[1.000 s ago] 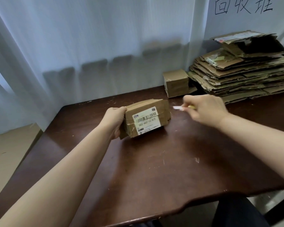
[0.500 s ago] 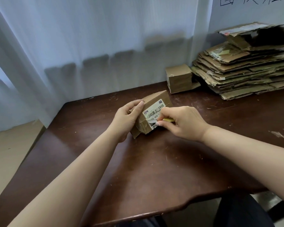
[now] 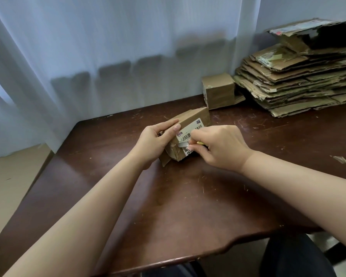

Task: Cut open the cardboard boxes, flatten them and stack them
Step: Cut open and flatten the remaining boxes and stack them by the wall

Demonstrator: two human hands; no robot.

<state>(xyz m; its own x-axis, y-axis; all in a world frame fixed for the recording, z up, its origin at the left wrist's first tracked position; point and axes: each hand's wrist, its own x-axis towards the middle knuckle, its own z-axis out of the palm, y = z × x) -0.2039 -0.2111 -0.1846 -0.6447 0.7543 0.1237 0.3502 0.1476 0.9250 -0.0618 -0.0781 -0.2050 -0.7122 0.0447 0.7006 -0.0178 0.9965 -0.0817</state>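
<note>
While left hand (image 3: 154,139) gripped the box (image 3: 190,124), long axis running up-right, right hand (image 3: 218,146) pinched a cutter (image 3: 200,143) against its label.

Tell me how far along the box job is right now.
Done: a tall stack of flattened cardboard sits at the table's far right. In hand: the left hand steadies the labelled box while the right hand works a small yellow-handled cutter at its label face. Left: opening, flattening and stacking this box, then the sealed small box beside the stack.
</note>
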